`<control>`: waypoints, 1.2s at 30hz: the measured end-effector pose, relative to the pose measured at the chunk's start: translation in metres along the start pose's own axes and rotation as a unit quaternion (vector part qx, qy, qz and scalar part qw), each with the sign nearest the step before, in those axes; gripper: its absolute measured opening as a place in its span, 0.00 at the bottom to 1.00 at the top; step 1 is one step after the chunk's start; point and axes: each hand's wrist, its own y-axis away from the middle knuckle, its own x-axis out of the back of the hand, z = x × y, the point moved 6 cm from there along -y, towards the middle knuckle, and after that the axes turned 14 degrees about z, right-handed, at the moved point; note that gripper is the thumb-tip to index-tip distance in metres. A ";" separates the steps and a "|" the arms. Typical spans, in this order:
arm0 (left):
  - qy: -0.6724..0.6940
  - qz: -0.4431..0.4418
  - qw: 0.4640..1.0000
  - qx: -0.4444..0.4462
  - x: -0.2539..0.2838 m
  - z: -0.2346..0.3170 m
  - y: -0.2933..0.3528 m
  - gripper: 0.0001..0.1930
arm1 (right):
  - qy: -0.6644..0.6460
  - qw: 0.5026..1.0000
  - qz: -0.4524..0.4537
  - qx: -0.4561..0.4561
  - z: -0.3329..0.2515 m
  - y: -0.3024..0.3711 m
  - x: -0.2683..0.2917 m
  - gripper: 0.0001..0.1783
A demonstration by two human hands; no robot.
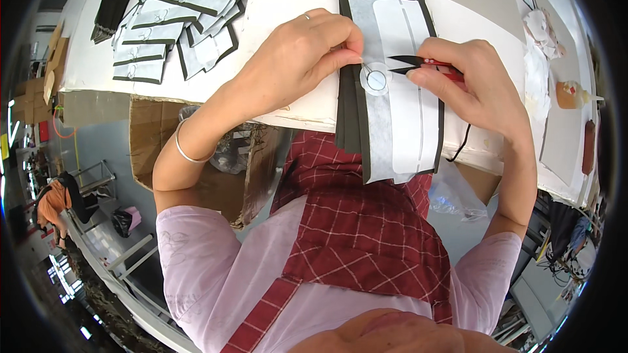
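In the head view, the person's left hand (320, 52) has thumb and forefinger pressed together, pinching what looks like a thin strand (366, 67); whether it is thread or wire I cannot tell. The strand runs to a round silvery disc (376, 80), just beyond those fingertips toward the right hand (468, 82). That hand is curled around small black-bladed snips (412, 61) with red handles, their blades parted and pointing at the left fingertips.

Between the two hands lies the white-backed dark panel (405, 124), the disc on its face, its near end reaching past the table edge toward the red checked apron (366, 235). More dark pieces (348, 114) show under it, on the left hand's side. Well to the left of that hand, similar pieces lie overlapped (150, 33).

I judge the step in hand to be trimming at the disc. Such a cut calls for a taut strand and blade tips kept clear of the fingertips and the panel.
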 end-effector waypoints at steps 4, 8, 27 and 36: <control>-0.002 0.003 1.000 0.000 -0.001 -0.002 -0.002 0.06 | 0.018 0.998 -0.054 0.035 -0.001 -0.018 -0.011 0.20; -0.006 0.010 1.000 0.006 -0.002 -0.002 -0.002 0.06 | 0.018 0.995 -0.091 0.042 0.000 -0.029 -0.019 0.21; -0.021 0.026 0.999 -0.002 -0.005 -0.003 -0.001 0.07 | 0.014 0.985 -0.164 0.049 0.003 -0.045 -0.031 0.25; -0.028 0.016 0.999 0.025 0.010 0.001 0.005 0.06 | -0.111 0.980 -0.164 -0.030 0.006 -0.043 -0.029 0.21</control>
